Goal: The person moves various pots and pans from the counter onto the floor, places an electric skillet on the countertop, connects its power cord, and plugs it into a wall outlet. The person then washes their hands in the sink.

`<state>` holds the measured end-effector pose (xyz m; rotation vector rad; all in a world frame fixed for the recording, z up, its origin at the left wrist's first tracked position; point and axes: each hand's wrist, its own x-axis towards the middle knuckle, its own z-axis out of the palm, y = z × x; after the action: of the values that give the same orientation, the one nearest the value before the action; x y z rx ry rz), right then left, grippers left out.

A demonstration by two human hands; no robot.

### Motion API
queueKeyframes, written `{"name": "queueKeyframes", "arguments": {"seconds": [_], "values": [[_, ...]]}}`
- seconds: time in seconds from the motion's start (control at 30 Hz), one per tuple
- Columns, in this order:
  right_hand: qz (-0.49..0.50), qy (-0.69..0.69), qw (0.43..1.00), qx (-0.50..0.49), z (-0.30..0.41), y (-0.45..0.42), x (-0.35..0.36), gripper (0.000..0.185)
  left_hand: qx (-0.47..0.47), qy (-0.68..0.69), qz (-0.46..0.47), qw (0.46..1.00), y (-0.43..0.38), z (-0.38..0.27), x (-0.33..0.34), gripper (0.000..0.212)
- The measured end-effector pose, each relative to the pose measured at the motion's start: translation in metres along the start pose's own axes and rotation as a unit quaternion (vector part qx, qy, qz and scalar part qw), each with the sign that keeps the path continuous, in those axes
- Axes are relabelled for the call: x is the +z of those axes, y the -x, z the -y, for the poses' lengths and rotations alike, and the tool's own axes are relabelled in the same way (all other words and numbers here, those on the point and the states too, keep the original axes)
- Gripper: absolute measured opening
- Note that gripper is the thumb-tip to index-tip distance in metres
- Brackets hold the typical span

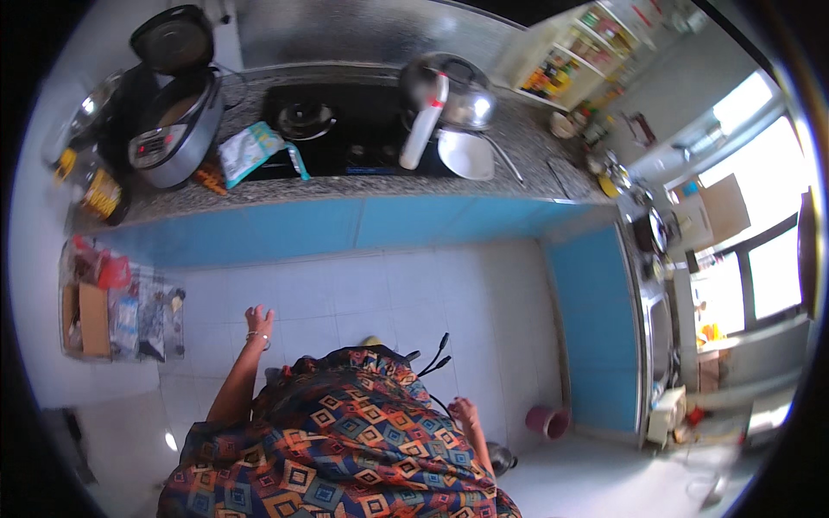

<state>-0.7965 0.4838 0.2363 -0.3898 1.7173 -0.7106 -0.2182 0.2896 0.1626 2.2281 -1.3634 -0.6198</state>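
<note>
My left hand (260, 322) hangs over the tiled floor with its fingers apart and nothing in it. A bracelet circles that wrist. My right hand (464, 412) is low beside my patterned garment (363, 447), its fingers curled. A thin black cable (440, 403) runs close to it; whether the fingers touch the cable is unclear. Ahead is a granite counter (363, 186) with a rice cooker (175, 139), its lid raised. A white and teal packet (251, 154) lies between the cooker and the black cooktop (363, 123). A lidded metal pan (463, 97) sits on the cooktop's right.
A white container with a red band (424, 126) and a white pan (467, 155) stand near the counter's front. An oil bottle (103, 194) is at far left. Boxes and bags (116, 311) occupy the left floor; a purple bin (548, 423) stands at right, by blue cabinets (592, 324).
</note>
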Motion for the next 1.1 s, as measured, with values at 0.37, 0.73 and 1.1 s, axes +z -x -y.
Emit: {"name": "queueKeyframes", "arguments": {"seconds": [0.37, 0.73, 1.1], "values": [[0.168, 0.108, 0.93, -0.309, 0.393, -0.083, 0.136, 0.035, -0.088, 0.051, -0.102, 0.99, 0.004, -0.056, -0.037, 0.043], [0.342, 0.207, 0.858, -0.322, 0.487, -0.077, 0.333, 0.029, -0.149, 0.249, -0.164, 0.943, -0.134, -0.077, -0.116, 0.04], [0.383, 0.278, 0.841, -0.261, 0.523, -0.091, 0.501, 0.027, -0.103, 0.369, -0.061, 0.922, -0.28, -0.083, -0.162, 0.037]]}}
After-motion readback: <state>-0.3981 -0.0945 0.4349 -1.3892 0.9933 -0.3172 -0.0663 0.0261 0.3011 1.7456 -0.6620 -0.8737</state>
